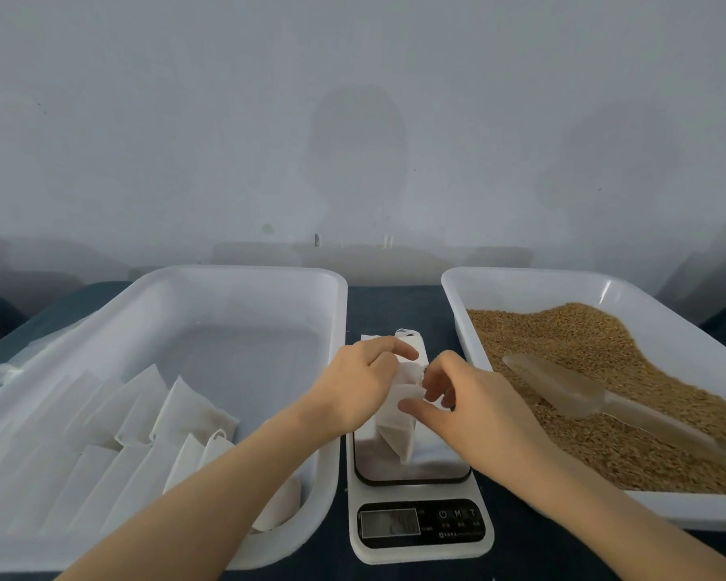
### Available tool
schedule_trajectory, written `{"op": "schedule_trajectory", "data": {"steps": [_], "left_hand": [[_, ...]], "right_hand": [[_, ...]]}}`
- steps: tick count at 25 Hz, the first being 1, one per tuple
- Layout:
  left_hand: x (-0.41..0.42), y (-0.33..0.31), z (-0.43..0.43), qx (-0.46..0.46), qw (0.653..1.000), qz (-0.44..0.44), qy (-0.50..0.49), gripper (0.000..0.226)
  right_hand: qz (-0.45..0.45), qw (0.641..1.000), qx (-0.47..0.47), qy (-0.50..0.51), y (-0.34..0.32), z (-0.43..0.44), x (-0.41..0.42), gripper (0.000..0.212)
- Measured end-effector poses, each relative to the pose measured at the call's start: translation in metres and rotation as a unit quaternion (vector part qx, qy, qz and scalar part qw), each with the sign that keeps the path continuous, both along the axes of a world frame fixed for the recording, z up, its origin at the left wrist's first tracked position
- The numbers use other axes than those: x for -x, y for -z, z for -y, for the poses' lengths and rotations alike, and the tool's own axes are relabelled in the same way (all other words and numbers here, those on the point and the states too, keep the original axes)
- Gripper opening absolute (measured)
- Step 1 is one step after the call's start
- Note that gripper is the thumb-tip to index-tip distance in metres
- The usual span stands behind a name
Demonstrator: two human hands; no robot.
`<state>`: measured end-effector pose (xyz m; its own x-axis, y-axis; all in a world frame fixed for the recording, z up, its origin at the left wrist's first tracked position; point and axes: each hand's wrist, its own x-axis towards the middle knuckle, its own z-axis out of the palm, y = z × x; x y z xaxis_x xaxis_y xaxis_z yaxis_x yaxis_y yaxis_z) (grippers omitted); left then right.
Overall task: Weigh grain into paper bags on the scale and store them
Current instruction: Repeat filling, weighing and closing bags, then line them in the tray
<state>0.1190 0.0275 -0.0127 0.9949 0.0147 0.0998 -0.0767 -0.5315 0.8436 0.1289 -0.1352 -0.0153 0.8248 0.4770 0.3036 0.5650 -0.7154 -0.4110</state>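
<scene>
Head view: the left hand [359, 383] and right hand [470, 404] each pinch the top of a limp paper bag [397, 431] over the scale [422, 553] on the worktop [395, 304]. Released unopened, the bag may flop and spill grain [562, 329] tipped from the scoop [562, 390]. Pressing on the plate would skew the weight. Fingers hide the bag's mouth, and the display is unreadable.

Scale [420, 488] between two trays [244, 283]

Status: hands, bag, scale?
Left hand, right hand both pinch paper bag over scale. Scoop lies in grain, untouched. No obstruction seen.
</scene>
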Motion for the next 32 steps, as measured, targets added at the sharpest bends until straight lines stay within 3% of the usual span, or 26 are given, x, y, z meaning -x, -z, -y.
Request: {"op": "schedule_trajectory", "data": {"steps": [4,9,13,15,22,24,32], "left_hand": [[0.001,0.0,0.002,-0.006,1.0,0.006,0.008,0.042],[-0.002,-0.001,-0.006,0.045,0.999,0.002,0.009,0.039],[-0.006,0.002,-0.01,-0.042,0.999,0.015,0.029,0.028],[-0.007,0.002,-0.009,-0.029,0.999,0.03,0.011,0.016],[-0.004,0.002,-0.01,-0.07,0.996,0.026,0.042,0.021],[-0.005,0.002,-0.009,-0.049,0.998,0.04,-0.005,0.01],[-0.004,0.004,-0.011,-0.05,0.996,0.057,-0.044,0.017]], "right_hand": [[0.023,0.999,-0.019,-0.017,0.007,-0.011,0.005,0.024],[-0.045,0.993,-0.102,-0.027,-0.005,-0.003,-0.009,0.023],[-0.067,0.989,-0.134,-0.013,-0.017,0.013,-0.023,0.035],[-0.07,0.987,-0.142,-0.001,-0.017,0.018,-0.028,0.039],[-0.066,0.98,-0.187,0.015,-0.011,0.018,-0.03,0.02],[-0.07,0.98,-0.187,0.018,-0.009,0.018,-0.032,0.012],[-0.063,0.989,-0.128,0.03,0.004,0.02,-0.033,0.003]]}}
